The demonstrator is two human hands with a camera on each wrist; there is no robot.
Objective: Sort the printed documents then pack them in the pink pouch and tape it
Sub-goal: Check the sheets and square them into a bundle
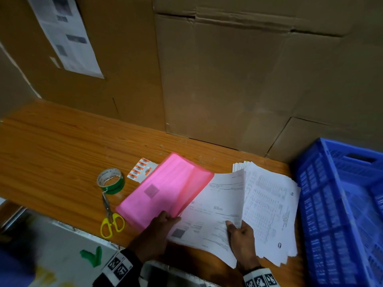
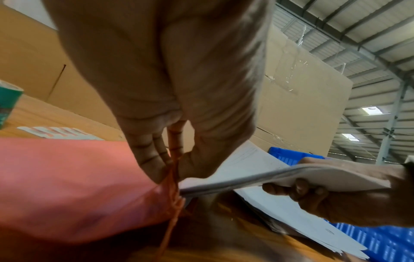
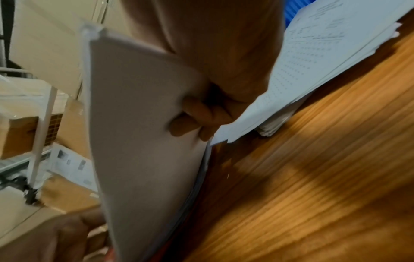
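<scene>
**Pouch held open at the mouth, sheaf of printouts at the opening**

From where I'm watching, the pink pouch (image 1: 165,189) lies on the wooden bench (image 1: 62,146) with its long axis running diagonally, far end pointing up-left toward the cardboard wall (image 1: 228,79), open end facing me and to the right. My left hand (image 1: 163,222) pinches the near edge of the pouch mouth, thumb on top, fingers curled under, wrist coming in from the lower left. My right hand (image 1: 241,233) grips a sheaf of printed documents (image 1: 215,210) at its near right edge, thumb on top and fingers wrapped beneath; the left wrist view shows the sheaf bowed and its far edge right at the pouch opening. Can't tell if any of it is actually inside.

The remaining paper stack (image 1: 271,212) sits fanned out on the bench just right of that, beside the blue crate (image 1: 342,204). Left of the pouch: a green tape roll (image 1: 110,181), yellow-handled scissors (image 1: 109,216) lying just below it, and a sheet of orange labels (image 1: 141,169) partly tucked under the pouch's far edge.
</scene>
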